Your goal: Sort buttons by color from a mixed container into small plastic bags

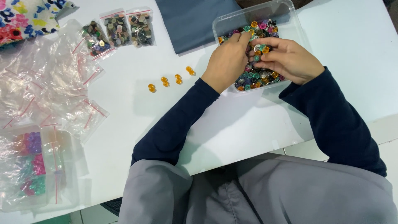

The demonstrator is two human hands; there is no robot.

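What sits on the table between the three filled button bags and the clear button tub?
In the head view, a folded grey cloth lies between the filled bags and the tub; lower down, orange buttons lie loose on the white table.

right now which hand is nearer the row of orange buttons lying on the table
Left. The left hand reaches into the clear tub, just right of the orange buttons on the table. The right hand is farther right, over the tub.

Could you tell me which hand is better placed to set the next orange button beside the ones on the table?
Probably the left hand: it is nearer the orange buttons; the right hand lies across the tub.
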